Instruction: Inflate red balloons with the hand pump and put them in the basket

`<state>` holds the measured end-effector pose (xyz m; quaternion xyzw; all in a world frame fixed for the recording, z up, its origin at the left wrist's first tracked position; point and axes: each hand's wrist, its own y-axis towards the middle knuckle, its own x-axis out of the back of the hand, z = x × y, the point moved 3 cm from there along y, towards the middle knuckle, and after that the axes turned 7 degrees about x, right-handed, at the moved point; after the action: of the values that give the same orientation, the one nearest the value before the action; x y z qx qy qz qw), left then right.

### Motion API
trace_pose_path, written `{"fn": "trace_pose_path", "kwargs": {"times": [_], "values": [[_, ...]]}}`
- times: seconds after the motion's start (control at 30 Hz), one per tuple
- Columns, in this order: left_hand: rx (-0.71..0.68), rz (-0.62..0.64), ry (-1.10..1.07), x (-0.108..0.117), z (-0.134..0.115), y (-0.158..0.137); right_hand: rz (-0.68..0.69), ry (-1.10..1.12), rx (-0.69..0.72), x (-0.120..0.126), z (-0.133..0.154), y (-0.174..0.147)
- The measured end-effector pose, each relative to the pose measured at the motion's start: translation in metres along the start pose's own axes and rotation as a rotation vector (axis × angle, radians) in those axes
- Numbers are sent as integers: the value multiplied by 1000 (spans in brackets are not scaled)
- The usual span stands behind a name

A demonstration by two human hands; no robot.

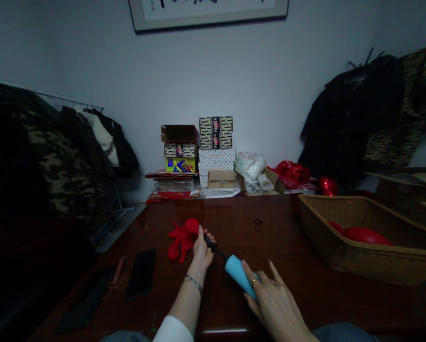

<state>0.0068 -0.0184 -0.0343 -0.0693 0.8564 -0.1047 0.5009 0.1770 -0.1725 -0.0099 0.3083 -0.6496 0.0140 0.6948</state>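
Observation:
My left hand (203, 247) is closed around the black end of a balloon pump. A small, rounded red balloon (191, 225) sits right at my left fingertips; whether they pinch its neck is hidden. Limp red balloons (179, 242) lie in a heap on the table just left of that hand. The pump's light blue barrel (240, 276) slants down toward me, joined to the black end by a thin dark rod. My right hand (272, 297) grips this barrel between thumb and fingers, with some fingers stretched out past it.
A wicker basket (363, 259) at the right holds red balloons (366, 235). Two black rings (257, 224) lie on the dark wooden table (234, 209). At left are a phone (140, 274), another dark flat device (88, 297) and rubber bands (117, 283). Boxes (216, 161) stand beyond the table.

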Motion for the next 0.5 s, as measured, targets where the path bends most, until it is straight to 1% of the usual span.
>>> {"fn": "trace_pose_path", "kwargs": {"times": [0.2, 0.3, 0.43, 0.5], "values": [[-31, -27, 48, 6, 11, -1, 56, -51, -10, 0, 8, 20], [-11, -38, 36, 5, 11, -3, 63, -56, -25, 1, 9, 28], [56, -1, -15, 4, 10, -7, 82, -52, -25, 0, 8, 32], [46, -9, -6, 5, 10, -6, 83, -59, -24, -2, 8, 32]]}}
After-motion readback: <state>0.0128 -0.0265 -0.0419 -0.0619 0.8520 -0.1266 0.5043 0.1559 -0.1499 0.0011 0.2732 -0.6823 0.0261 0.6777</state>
